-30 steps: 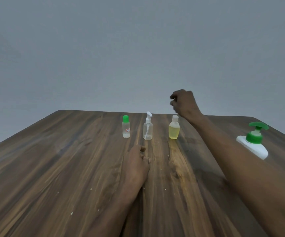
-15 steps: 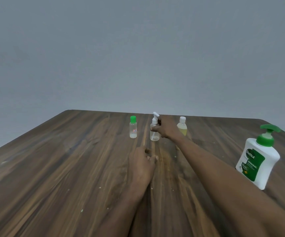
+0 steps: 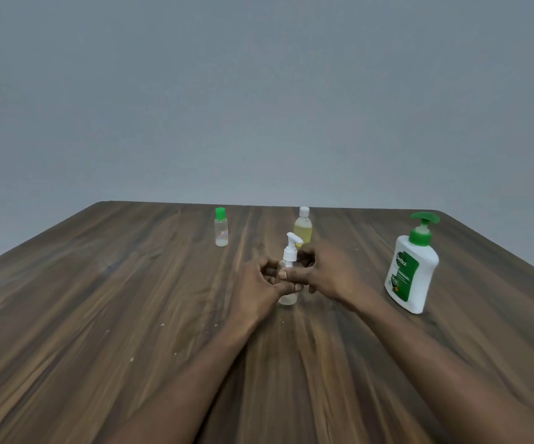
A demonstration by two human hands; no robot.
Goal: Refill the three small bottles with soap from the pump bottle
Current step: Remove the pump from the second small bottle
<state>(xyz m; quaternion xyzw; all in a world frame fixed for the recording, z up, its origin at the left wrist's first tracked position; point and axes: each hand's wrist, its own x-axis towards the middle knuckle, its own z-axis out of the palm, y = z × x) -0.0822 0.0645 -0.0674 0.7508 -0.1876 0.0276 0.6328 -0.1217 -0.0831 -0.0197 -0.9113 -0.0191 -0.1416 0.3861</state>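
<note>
The small clear bottle with the white pump top (image 3: 290, 253) was in the far row. Now it stands near, in the middle of the brown wooden table (image 3: 99, 315). The left hand (image 3: 259, 283) and the right hand (image 3: 331, 274) both curl around it. Its top likely comes off next, ready for soap.

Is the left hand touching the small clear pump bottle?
Touching. In the head view the left hand curls fingers round the small clear pump bottle; the right hand holds its other side.
</note>
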